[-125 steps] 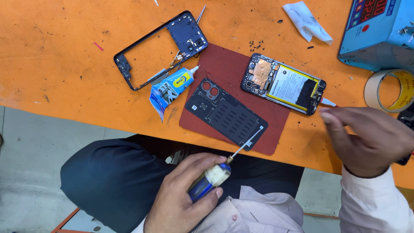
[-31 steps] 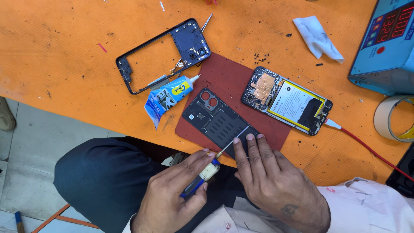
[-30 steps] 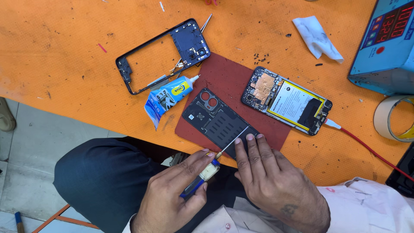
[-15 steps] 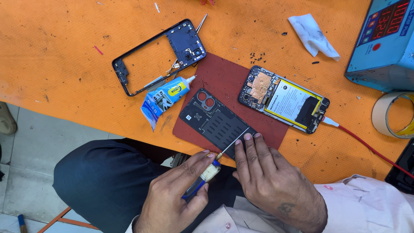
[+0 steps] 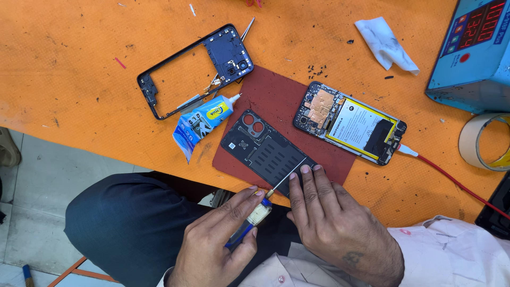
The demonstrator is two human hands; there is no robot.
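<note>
meanwhile the left hand [image 5: 223, 239] grips a screwdriver [image 5: 265, 199], tip on the back cover [image 5: 265, 154]; the right hand [image 5: 329, 218] lies flat, steadying it; careful prying seems next.

Surface [image 5: 69, 64]: orange, flecked with dark specks. Mat [image 5: 276, 101]: dark red. Back cover [image 5: 265, 151]: black. Phone frame [image 5: 159, 101]: dark blue. Glue tube [image 5: 204, 119]: blue and white, yellow patch. Cable [image 5: 457, 183]: red. Tape roll [image 5: 473, 143]: cream. Box [image 5: 470, 64]: light blue.

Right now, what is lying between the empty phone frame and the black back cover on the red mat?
In the head view, a blue glue tube lies between the phone frame and the black back cover.
</note>
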